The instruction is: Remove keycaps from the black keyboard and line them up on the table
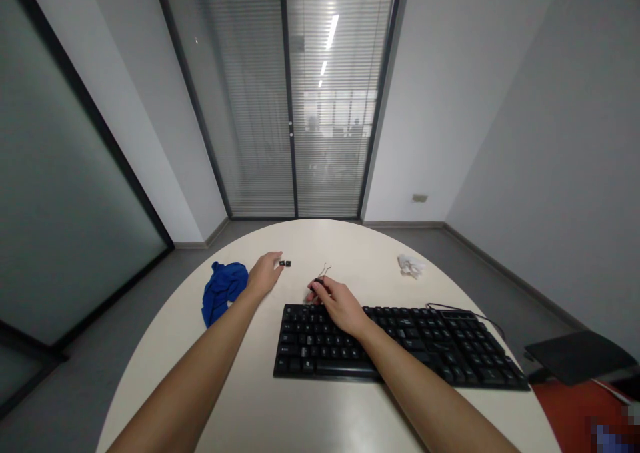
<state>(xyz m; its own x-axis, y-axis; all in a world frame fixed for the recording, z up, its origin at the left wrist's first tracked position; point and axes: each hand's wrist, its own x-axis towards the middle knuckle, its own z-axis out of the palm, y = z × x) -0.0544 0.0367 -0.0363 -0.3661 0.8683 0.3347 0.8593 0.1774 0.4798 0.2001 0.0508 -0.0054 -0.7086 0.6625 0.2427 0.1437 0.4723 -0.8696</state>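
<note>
Two small black keycaps (285, 263) lie side by side on the table's left half. Beside them rests my left hand (263, 274), thumb and forefinger apart, the fingertips very close to the nearer keycap; whether they touch it is unclear. My right hand (341, 302) is closed around the dark handle of a wire keycap puller (326, 270), whose thin wire ends point away from me. That hand hovers over the back edge of a black keyboard (345, 367), hiding some of its keys. Lighter spots among the keys on the left look like sockets without caps.
A crumpled blue cloth (223, 289) lies left of my left hand. Crumpled white tissue (411, 266) sits at the back right of the round cream table (240, 399). The keyboard's cable (467, 310) loops behind it. A dark chair part (583, 356) stands beyond the right edge.
</note>
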